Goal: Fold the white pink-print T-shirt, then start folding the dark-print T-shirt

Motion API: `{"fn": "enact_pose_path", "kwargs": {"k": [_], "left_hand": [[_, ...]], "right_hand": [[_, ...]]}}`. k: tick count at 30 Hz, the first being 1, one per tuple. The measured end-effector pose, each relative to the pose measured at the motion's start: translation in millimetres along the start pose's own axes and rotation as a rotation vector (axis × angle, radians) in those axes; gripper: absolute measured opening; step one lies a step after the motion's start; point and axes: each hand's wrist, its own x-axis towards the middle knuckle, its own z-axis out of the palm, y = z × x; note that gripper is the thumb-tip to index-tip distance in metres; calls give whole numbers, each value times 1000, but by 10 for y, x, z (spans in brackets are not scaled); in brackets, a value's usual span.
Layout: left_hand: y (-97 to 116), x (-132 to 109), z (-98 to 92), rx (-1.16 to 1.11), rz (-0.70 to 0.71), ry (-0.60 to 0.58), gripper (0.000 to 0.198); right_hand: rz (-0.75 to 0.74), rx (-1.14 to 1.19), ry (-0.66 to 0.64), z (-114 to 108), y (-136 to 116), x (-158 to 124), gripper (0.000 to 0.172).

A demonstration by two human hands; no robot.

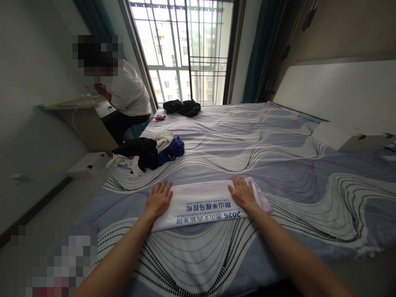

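Note:
A white and pale pink shirt [204, 198] lies folded into a long flat strip on the bed, its blue printed lettering upside down to me. My left hand [158, 199] rests flat on its left end with the fingers spread. Near the other end, my right hand [242, 192] presses down with fingers stretched out. A pink and white bit of the cloth [264, 201] sticks out past my right hand. Both palms touch the fabric, and neither hand grips it.
The bed [216, 156] has a wavy-patterned sheet. Crumpled black, white and blue clothes [148, 152] lie at its left edge; a dark bundle [182, 107] sits at the far end. A person [131, 90] sits at a desk [74, 105]. White boxes [355, 134] stand on the right.

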Motion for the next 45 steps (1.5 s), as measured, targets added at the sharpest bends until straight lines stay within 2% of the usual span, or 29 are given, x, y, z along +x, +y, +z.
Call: {"fn": "enact_pose_path", "kwargs": {"k": [3,6,9,11,13,16,18,20,22,25,29,32,36,39,40,42,44,45], "left_hand": [[-289,-57,-16,-26,-75,16,60],[-473,-143,-49,-192,-171,121,64],[-538,-329,-92,-419,-376,290,62],[-513,-530,-98,-480,-465,365,49],[-444,-773,-81,-451,-446,405,38],[-287,-1126,-44,-310,-373,454,40],[-164,-1293,-39,-151,-378,495,47],[-48,-1384,-53,16,-428,515,58],[36,-1411,-79,127,-476,477,66],[55,-1375,-118,151,-451,327,62],[-63,-1286,-165,0,-403,167,55],[-124,-1259,-201,-141,-432,170,53],[-138,-1364,-204,-282,-474,233,51],[-149,-1533,-159,-332,-518,294,48],[-139,-1587,-142,-318,-542,371,45],[-66,-1657,-117,-255,-554,602,41],[102,-1641,-108,-212,-412,782,40],[216,-1595,-107,-216,-284,801,38]], "right_hand": [[112,31,25,5,538,24,65],[149,154,67,16,1018,15,69],[142,398,175,13,1318,-69,66],[136,520,248,19,1390,-199,58],[100,530,290,45,1379,-391,50],[66,467,360,109,1282,-726,48],[159,449,442,142,1202,-910,51],[288,433,496,149,1125,-1023,67],[375,401,478,131,1058,-1064,76],[409,380,407,86,993,-1046,65],[418,488,389,63,984,-1014,55],[422,639,427,60,1018,-1028,52],[359,857,457,51,1106,-1129,54],[314,797,484,39,1137,-1267,52],[305,705,531,30,1111,-1315,50],[257,485,648,6,967,-1393,49],[142,314,699,-19,686,-1426,47],[67,265,673,-28,507,-1418,47]]}}
